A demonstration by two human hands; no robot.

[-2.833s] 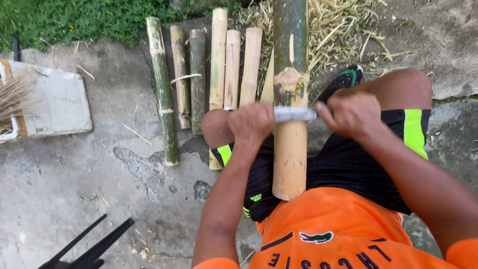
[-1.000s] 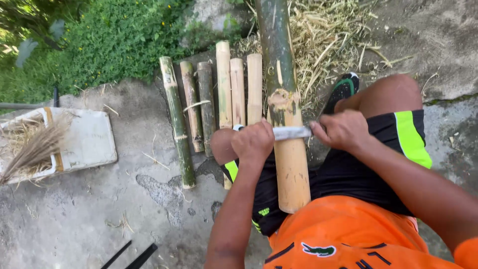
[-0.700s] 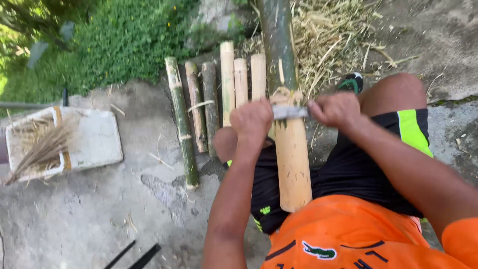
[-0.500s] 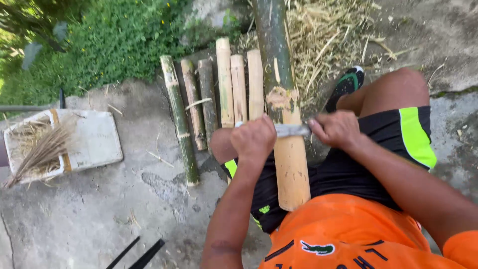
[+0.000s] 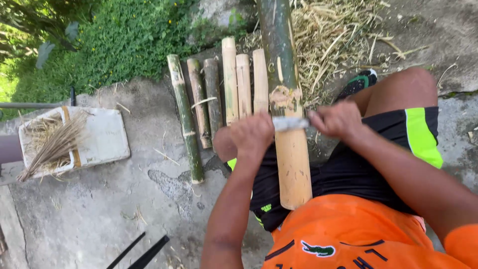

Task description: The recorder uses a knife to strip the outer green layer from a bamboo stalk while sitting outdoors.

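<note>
1. A thick bamboo pole [image 5: 291,149], pale and peeled at its near end and green-skinned beyond, lies lengthwise over the person's lap, its far end running out over the concrete ground [image 5: 89,219] toward the top edge.
2. A flat grey metal blade [image 5: 290,123] lies crosswise on the pole just below the ragged line where green skin ends.
3. The left hand [image 5: 252,135] is closed in a fist around the blade's left end; the right hand [image 5: 338,118] is closed tight on its right end.
4. Risk, as I judge it: the blade could skip off the round surface toward the black shorts [image 5: 348,169] and thighs, since the pole rests loose on the legs.
5. A knot could make it dig in and jerk.
6. Six shorter bamboo lengths [image 5: 219,94] lie side by side just left of the pole.
7. Dry straw shavings [image 5: 338,40] heap near the top edge.
8. A white tray [image 5: 104,139] holding a straw broom [image 5: 52,147] sits at the left edge.
</note>
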